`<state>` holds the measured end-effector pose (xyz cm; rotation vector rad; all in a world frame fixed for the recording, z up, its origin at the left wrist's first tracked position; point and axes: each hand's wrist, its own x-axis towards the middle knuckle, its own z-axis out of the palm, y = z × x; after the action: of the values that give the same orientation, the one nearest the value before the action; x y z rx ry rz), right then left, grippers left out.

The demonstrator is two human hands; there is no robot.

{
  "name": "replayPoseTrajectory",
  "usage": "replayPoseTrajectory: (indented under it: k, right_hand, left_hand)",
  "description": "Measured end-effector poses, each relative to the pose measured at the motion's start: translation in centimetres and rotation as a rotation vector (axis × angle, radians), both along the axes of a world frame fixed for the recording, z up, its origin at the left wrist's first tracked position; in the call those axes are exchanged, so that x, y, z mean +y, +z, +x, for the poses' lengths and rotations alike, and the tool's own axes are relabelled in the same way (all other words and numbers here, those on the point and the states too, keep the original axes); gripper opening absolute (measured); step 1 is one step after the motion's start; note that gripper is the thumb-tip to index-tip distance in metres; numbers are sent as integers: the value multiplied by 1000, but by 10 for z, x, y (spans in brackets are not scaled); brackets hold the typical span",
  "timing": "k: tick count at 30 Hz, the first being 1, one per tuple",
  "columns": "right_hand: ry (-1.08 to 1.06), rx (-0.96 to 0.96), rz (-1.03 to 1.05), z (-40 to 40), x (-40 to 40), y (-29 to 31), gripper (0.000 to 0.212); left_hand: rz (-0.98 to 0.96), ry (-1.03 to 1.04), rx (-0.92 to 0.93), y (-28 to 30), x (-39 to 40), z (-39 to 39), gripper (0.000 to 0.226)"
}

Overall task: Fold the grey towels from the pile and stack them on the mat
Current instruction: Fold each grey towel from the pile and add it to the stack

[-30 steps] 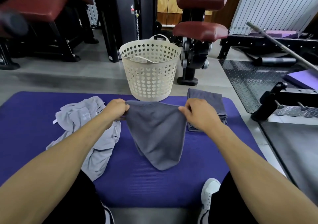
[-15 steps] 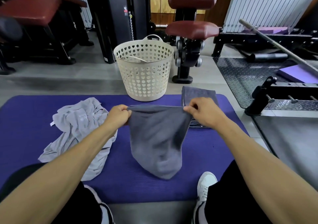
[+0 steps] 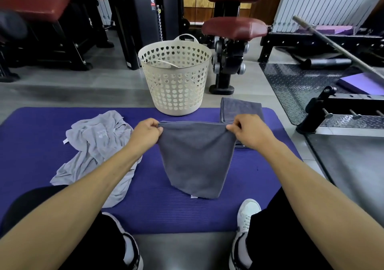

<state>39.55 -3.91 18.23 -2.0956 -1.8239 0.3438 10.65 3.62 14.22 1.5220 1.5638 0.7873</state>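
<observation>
A dark grey towel hangs doubled over the purple mat, its lower edge resting on the mat. My left hand pinches its top left corner and my right hand pinches its top right corner. Behind my right hand lies a stack of folded dark grey towels, partly hidden by the hand. A crumpled pile of light grey towels lies on the mat to the left, under my left forearm.
A cream plastic basket with heart-shaped holes stands at the mat's far edge. Gym machines with red seats stand behind it. A black frame and checker plate lie to the right. My knees and white shoes are at the mat's near edge.
The held towel has been stretched wider and straighter between my hands. Its lower part now lies squarer on the mat. The view has tilted slightly.
</observation>
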Motion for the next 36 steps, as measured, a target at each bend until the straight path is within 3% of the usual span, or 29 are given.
replayPoseTrajectory:
  k: [6, 10, 18, 21, 24, 26, 29, 33, 36]
  right_hand:
    - [106, 30, -96, 6, -10, 2, 27]
    - [171, 28, -121, 5, -19, 5, 18]
    - [115, 250, -54, 12, -34, 10, 22]
    - [175, 198, -141, 13, -36, 10, 25]
    - [220, 144, -237, 11, -31, 9, 5]
    - [215, 115, -277, 10, -19, 4, 18]
    - [177, 80, -298, 10, 7, -2, 17]
    - [104, 47, -210, 14, 44, -5, 24]
    - [-1, 110, 13, 17, 65, 1, 19]
  left_hand:
    - [-44, -52, -28, -2, -6, -4, 10]
    - [-86, -117, -157, -2, -17, -12, 27]
    - [-207, -194, -324, 14, -35, -33, 22]
    - [-264, -280, -232, 14, -37, -33, 19]
    - [-262, -271, -121, 6, -28, -29, 14]
    - [-221, -234, -4, 3, -16, -23, 13]
    - [-171, -227, 178, 1, 11, -13, 13]
    - [39, -315, 506, 14, 48, 3, 11]
    - [234, -214, 497, 31, 71, 11, 11]
